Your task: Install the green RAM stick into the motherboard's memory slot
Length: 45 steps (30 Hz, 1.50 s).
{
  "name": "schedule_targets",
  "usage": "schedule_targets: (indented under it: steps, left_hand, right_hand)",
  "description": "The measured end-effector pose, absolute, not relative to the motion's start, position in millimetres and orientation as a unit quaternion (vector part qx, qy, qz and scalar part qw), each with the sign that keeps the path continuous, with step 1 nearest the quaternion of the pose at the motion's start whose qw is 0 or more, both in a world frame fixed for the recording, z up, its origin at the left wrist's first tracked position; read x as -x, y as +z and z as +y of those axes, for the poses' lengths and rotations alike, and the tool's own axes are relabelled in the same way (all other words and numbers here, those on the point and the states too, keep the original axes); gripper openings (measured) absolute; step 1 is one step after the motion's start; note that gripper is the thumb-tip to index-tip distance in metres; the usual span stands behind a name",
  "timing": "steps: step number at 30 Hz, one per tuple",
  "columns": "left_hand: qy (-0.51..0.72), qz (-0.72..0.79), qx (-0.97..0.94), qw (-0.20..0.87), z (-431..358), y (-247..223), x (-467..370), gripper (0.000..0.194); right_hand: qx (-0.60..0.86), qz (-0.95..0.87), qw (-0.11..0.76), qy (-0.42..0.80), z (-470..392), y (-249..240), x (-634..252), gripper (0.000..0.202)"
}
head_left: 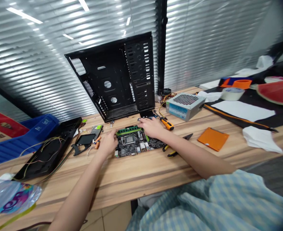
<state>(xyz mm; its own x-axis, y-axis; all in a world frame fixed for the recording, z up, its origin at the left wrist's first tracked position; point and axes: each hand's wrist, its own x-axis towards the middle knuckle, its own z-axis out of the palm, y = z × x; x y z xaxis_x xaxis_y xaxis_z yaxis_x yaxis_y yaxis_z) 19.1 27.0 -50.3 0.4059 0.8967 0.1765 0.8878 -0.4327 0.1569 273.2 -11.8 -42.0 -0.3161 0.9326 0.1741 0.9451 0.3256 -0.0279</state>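
Note:
A black motherboard [131,146] lies flat on the wooden table in front of me. Along its far edge runs a green RAM stick [129,130]. My left hand [109,141] has its fingers curled at the left end of the stick, by the board's corner. At the other end, the bent fingers of my right hand [151,127] close on the stick, fingertips partly hidden. My right forearm passes over black and yellow pliers [172,154]. An orange-handled screwdriver [166,123] lies just beyond my right wrist.
Behind the board stands an open black computer case [114,80]. A power supply [185,105] sits to the right, with an orange square plate [213,138] nearer me. Leftward are a black panel with wires [47,150], a blue bin [30,134] and a plastic bottle [13,196].

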Motion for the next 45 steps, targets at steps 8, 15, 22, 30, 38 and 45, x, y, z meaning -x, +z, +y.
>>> schedule_targets:
  steps: [8,15,22,30,38,45]
  left_hand:
    - [0.123,0.541,-0.832,0.026,27,-51,-19,0.045]
    - [0.115,0.536,-0.836,0.018,28,-51,-20,0.043]
    - [0.127,0.528,-0.84,0.013,28,-53,-18,0.033]
    - [0.147,0.535,-0.832,-0.013,28,-56,-19,0.022]
    - [0.172,0.53,-0.83,-0.009,30,-61,-15,0.024]
    - [0.209,0.514,-0.832,0.015,35,-65,-12,0.026]
  right_hand:
    - [0.574,-0.814,0.069,-0.054,-13,-41,-272,0.039]
    - [0.568,-0.818,0.071,-0.056,-12,-42,-271,0.038]
    - [0.584,-0.806,0.078,-0.057,-10,-42,-272,0.039]
    - [0.601,-0.79,0.119,-0.024,0,-37,-277,0.03]
    - [0.585,-0.8,0.13,-0.022,1,-42,-286,0.029]
    - [0.554,-0.822,0.082,-0.102,-4,-43,-284,0.03]
